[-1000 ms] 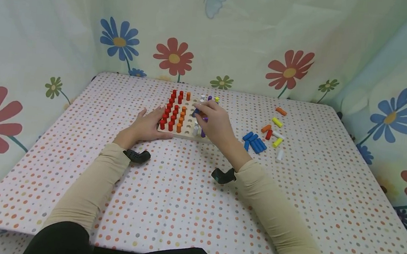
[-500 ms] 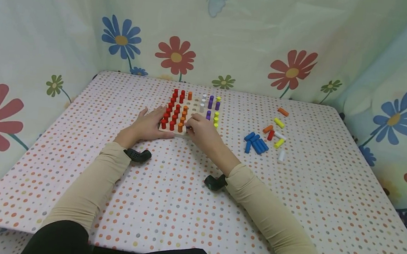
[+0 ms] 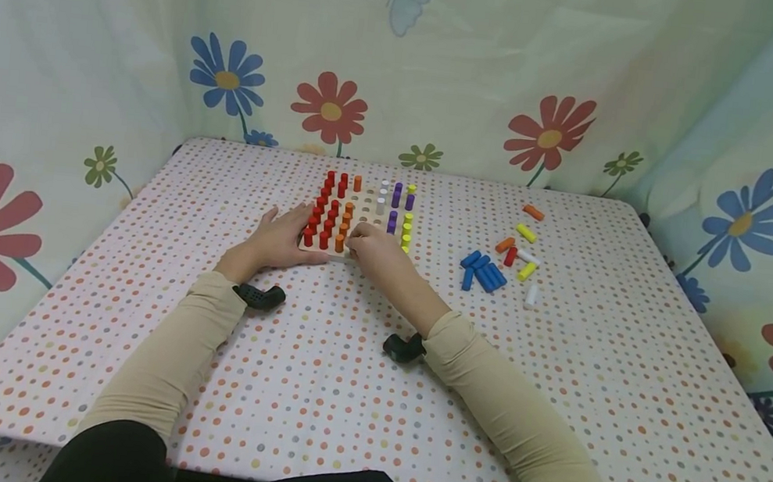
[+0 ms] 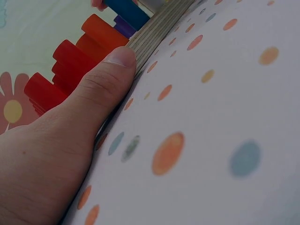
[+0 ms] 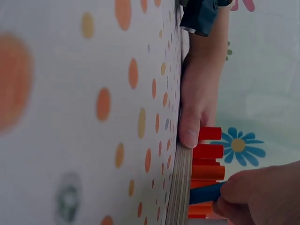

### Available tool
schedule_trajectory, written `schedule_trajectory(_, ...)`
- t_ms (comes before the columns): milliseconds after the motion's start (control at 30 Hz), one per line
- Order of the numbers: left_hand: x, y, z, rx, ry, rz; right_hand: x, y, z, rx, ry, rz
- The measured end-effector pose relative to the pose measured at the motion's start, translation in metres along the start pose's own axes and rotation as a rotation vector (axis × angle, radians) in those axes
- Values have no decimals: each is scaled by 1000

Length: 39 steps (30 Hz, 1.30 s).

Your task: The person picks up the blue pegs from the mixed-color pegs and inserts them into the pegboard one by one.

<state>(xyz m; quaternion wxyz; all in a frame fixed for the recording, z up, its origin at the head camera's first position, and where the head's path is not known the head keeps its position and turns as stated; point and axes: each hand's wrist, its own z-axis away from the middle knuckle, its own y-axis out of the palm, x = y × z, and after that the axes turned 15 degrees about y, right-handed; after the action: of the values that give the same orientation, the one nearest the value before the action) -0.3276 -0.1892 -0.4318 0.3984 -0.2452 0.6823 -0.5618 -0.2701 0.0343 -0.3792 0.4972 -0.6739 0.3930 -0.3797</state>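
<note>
R hand [image 3: 379, 256] pinches blue peg [image 5: 205, 192], lower end at pegboard's [image 5: 178, 187] near edge, just R of orange pegs [image 3: 340, 243]; seated or not, hard to tell. L hand [image 3: 277, 239] loosely spread, thumb along same edge. Other blue pegs [image 3: 491, 276] clustered on dotted cloth [image 3: 342, 393], R of board.

We see that, over the past second, the right hand [image 3: 385, 258] has moved nearer and leftward, bringing the blue peg [image 5: 206, 192] down to the near edge of the pegboard [image 5: 180, 187], beside the front orange peg [image 3: 340, 244]; several previously hidden yellow pegs [image 3: 407, 230] now show.
</note>
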Motion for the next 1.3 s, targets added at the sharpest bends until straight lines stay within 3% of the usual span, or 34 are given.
schedule_trajectory(200, 2, 0, 2, 3, -3, 3, 7, -3, 3, 60, -42, 167)
schedule_trajectory(367, 2, 0, 3, -1, -7, 2, 12, -7, 6, 92, -53, 228)
schedule_trajectory(833, -7, -6, 3, 10, -21, 2, 17, -15, 12, 159, -19, 192)
schedule_trajectory(1100, -7, -6, 3, 4, -3, 7, 15, -50, 15, 182, 33, 154)
schedule_trajectory(1300, -6, -5, 2, 6, -10, 6, -10, -87, 23, 218, 151, 118)
